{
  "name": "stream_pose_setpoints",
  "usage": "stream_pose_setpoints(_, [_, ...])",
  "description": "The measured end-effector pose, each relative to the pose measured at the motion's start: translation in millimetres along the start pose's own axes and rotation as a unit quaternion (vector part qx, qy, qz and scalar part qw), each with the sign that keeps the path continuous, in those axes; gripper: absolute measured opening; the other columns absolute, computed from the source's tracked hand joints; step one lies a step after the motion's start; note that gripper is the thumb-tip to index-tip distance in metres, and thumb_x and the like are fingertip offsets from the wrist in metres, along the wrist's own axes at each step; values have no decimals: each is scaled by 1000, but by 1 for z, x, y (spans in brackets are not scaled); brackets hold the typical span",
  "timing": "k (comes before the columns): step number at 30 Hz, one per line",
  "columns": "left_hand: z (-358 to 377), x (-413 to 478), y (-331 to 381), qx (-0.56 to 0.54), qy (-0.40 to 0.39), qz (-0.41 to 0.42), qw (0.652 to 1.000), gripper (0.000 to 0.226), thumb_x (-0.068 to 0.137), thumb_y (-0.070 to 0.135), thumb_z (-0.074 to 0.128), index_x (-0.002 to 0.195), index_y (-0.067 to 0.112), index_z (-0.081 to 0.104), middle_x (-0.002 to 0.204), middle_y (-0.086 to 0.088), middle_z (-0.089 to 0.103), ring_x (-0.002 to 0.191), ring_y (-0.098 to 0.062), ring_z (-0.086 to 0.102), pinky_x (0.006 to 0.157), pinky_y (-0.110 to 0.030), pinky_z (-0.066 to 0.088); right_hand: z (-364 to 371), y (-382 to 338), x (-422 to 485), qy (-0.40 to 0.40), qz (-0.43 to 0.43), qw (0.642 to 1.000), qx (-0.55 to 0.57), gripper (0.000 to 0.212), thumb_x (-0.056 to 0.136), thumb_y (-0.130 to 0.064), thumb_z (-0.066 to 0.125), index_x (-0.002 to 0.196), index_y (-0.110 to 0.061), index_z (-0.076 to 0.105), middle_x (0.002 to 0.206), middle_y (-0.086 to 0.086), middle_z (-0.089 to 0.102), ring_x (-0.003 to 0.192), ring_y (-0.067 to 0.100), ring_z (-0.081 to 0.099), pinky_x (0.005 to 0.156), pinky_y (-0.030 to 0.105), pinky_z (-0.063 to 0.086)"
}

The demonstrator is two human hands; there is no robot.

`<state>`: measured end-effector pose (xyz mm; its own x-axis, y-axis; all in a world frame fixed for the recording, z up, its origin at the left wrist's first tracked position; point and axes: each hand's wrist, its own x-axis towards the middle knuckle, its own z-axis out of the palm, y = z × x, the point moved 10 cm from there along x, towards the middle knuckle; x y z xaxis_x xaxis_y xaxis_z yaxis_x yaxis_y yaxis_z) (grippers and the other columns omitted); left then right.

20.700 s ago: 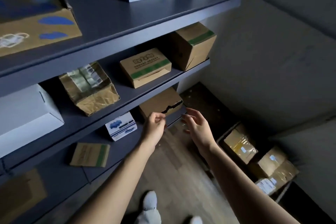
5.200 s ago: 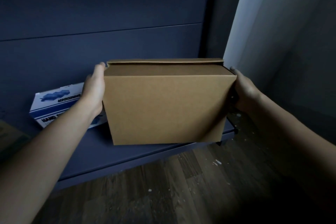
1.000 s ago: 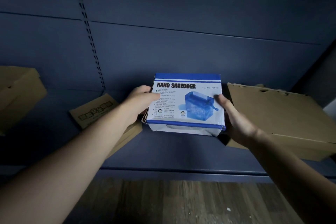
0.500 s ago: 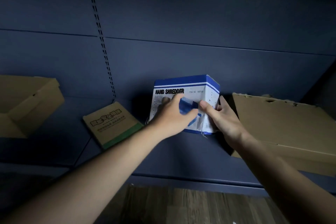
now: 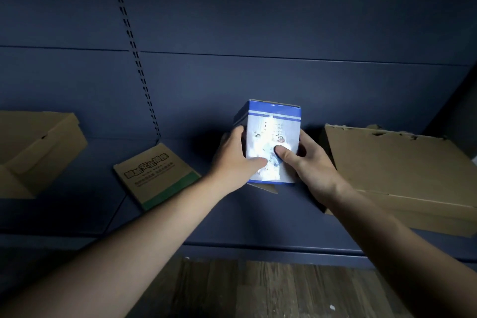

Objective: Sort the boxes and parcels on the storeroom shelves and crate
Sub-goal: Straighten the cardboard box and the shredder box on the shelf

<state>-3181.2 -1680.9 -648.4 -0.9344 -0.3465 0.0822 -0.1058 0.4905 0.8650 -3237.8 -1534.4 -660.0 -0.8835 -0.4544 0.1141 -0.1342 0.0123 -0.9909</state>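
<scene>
A white and blue hand shredder box stands on end on the dark blue bottom shelf, its narrow side toward me. My left hand grips its left side with the thumb across the front. My right hand grips its right side, thumb pressed on the front face. A flat brown box with a green stripe lies to the left of it. A large brown cardboard box lies close on the right.
Another brown cardboard box sits at the far left of the shelf. The shelf's back panel rises right behind the boxes, with a slotted upright. Wooden floor shows below the shelf edge.
Over the last second both hands have turned the hand shredder box from lying with its wide printed face up to standing on end, narrow side toward me. The neighbouring boxes have not moved.
</scene>
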Motion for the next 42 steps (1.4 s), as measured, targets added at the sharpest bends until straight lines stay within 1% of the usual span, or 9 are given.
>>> stream_pose_setpoints(6, [-7, 5, 0, -24, 31, 9, 999, 54, 77, 9, 64, 125, 27, 47, 119, 5, 55, 109, -14, 55, 91, -34, 49, 3, -6, 1, 18, -34, 999, -9, 37, 101, -12, 50, 136, -22, 52, 120, -4, 69, 107, 10, 67, 81, 19, 54])
stream_pose_setpoints(9, [-7, 4, -6, -119, 35, -35, 992, 69, 67, 30, 78, 124, 27, 39, 120, 11, 59, 108, -8, 59, 90, -31, 52, 7, -10, 3, 23, -48, 999, -12, 34, 102, -10, 45, 133, -19, 56, 124, -5, 67, 112, 13, 64, 88, 26, 54])
stream_pose_setpoints(14, [-12, 1, -16, -164, 51, -121, 978, 109, 43, 53, 87, 133, 31, 28, 126, 2, 47, 113, -14, 52, 39, -8, 43, 24, -12, 2, -11, -86, 994, -69, 41, 100, -6, 47, 136, -25, 53, 142, -5, 52, 133, 4, 45, 116, 33, 32])
stream_pose_setpoints(19, [-24, 8, -32, -88, 85, -145, 982, 114, 55, 46, 85, 144, 26, 16, 125, -1, 36, 122, -19, 44, 77, -24, 53, 38, -13, 1, -47, -124, 979, -154, 46, 95, -13, 50, 126, -47, 50, 150, -9, 42, 142, 5, 30, 121, 32, 20])
stream_pose_setpoints(24, [-29, 13, -55, -170, 47, -130, 976, 121, 39, 58, 80, 145, 37, 25, 131, 1, 55, 113, -21, 61, 91, -42, 55, 33, -14, 10, -34, -79, 980, -178, 34, 95, -15, 58, 127, -27, 59, 134, 0, 56, 124, 12, 50, 105, 19, 38])
stream_pose_setpoints(30, [-33, 4, -55, -283, -13, -93, 954, 39, 90, 26, 65, 127, 29, 55, 107, 12, 73, 93, -6, 71, 69, -16, 54, -4, 9, 17, 83, -3, 959, -271, 52, 88, -29, 67, 136, -24, 48, 138, 4, 41, 130, 21, 40, 112, 30, 31])
stream_pose_setpoints(34, [-39, 7, -61, -329, -12, -108, 938, 42, 90, 32, 63, 130, 23, 57, 117, 0, 71, 103, -17, 69, 70, -23, 57, -29, 28, 16, 105, 74, 981, -146, 87, 77, -55, 73, 147, -24, 32, 143, -5, 43, 127, 13, 47, 107, 34, 39])
stream_pose_setpoints(37, [-40, 7, -54, -369, -34, -104, 923, 36, 93, 34, 57, 126, 21, 59, 118, -2, 70, 107, -18, 68, 98, -37, 50, -18, 48, 11, 11, 147, 989, 0, 70, 77, -70, 62, 136, -35, 48, 129, -15, 62, 118, 9, 57, 92, 39, 44])
stream_pose_setpoints(42, [-35, 3, -51, -403, -57, -108, 907, 26, 98, 28, 45, 118, 21, 61, 114, -1, 72, 104, -17, 69, 92, -36, 53, -5, 54, 8, -78, 171, 978, 90, 63, 77, -67, 47, 132, -36, 55, 127, -12, 65, 119, 9, 58, 93, 50, 48])
